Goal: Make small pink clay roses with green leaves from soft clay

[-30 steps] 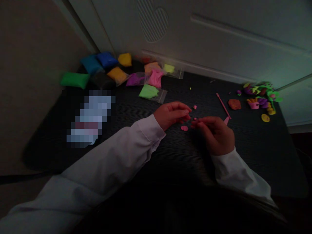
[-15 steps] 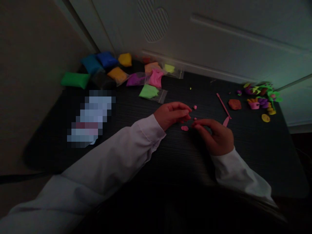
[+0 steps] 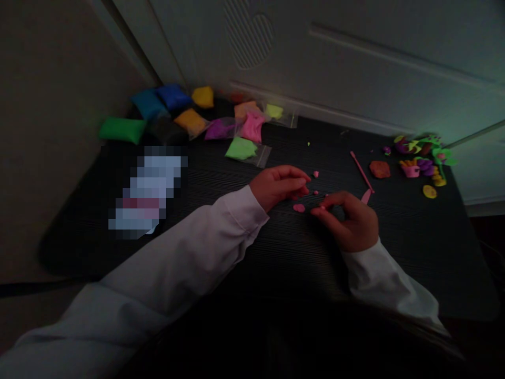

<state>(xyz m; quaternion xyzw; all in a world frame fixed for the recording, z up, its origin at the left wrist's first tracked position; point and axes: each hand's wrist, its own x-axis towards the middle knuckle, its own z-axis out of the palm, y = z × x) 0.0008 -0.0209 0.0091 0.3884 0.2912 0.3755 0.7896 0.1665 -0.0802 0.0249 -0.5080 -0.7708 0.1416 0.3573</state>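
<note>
My left hand (image 3: 278,186) rests on the dark table (image 3: 276,252) with its fingers curled together; a bit of pink clay shows at its fingertips. My right hand (image 3: 347,218) lies just to the right, thumb and forefinger pinched on a tiny pink clay bit. Between the hands lie a flat pink clay piece (image 3: 299,208) and two small pink crumbs (image 3: 315,173). A pink modelling stick (image 3: 361,171) lies just beyond my right hand. Both arms wear white sleeves.
Several bags of coloured clay (image 3: 240,149) are heaped at the table's back left, against a white door (image 3: 355,63). Finished small clay figures (image 3: 420,158) and a brown lump (image 3: 379,169) sit at the back right. A blurred-out object (image 3: 148,192) lies to the left.
My right hand has drawn back slightly toward me and its fingers have curled into a tighter pinch. My left hand has stayed put.
</note>
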